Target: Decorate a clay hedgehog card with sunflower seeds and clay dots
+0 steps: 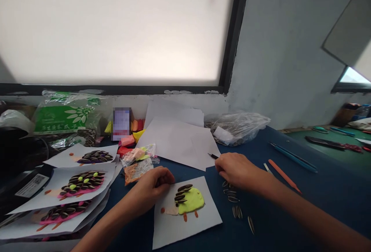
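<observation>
A white paper card (199, 223) lies on the dark blue table, bearing a hedgehog of yellow-green clay (193, 201) with a pale snout and orange feet. Several sunflower seeds (180, 198) stick out of the hedgehog's back on its left side. My left hand (155, 186) rests at the card's upper left edge, fingers curled and closed; what lies under them is hidden. To the right of the card, my right hand (234, 169) is closed with its fingertips down, just above loose sunflower seeds (237, 211). Whether it holds a seed is hidden. A dark pen-like tip (213, 155) shows beyond its knuckles.
Finished-looking hedgehog cards (78, 184) are stacked at left. Behind lie clay packets (137, 155), white sheets (176, 140), a green seed bag (63, 116) and a clear plastic bag (237, 126). An orange clay tool (284, 175) and a blue pen (294, 157) lie right.
</observation>
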Action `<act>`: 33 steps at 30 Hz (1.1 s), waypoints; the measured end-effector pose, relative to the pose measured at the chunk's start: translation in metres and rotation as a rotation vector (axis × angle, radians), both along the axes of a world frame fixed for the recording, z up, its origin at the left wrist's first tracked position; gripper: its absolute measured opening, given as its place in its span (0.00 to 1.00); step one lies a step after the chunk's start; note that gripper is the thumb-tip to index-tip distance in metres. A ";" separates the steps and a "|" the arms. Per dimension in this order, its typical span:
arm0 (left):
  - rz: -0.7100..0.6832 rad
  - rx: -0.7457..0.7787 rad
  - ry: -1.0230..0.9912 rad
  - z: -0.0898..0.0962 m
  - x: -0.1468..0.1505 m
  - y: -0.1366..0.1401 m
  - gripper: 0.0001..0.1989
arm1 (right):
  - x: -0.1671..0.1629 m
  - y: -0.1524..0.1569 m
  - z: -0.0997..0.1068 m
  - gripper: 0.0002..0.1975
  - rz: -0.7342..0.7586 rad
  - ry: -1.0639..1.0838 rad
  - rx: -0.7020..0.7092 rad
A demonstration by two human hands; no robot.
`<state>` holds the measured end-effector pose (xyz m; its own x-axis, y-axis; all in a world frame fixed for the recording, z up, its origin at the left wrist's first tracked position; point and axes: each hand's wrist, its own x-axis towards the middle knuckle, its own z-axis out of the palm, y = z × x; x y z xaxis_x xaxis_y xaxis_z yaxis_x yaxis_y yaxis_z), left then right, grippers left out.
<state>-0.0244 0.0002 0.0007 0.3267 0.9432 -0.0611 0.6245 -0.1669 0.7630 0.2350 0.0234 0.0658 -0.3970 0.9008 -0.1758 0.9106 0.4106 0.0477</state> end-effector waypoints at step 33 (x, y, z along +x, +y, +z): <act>0.014 0.060 0.062 0.001 0.004 -0.002 0.12 | -0.002 -0.016 0.022 0.22 -0.029 -0.072 -0.337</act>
<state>-0.0208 -0.0022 0.0021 0.3110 0.9501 -0.0240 0.6726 -0.2022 0.7118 0.2330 0.0073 0.0879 -0.3483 0.7978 -0.4922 0.9211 0.3886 -0.0219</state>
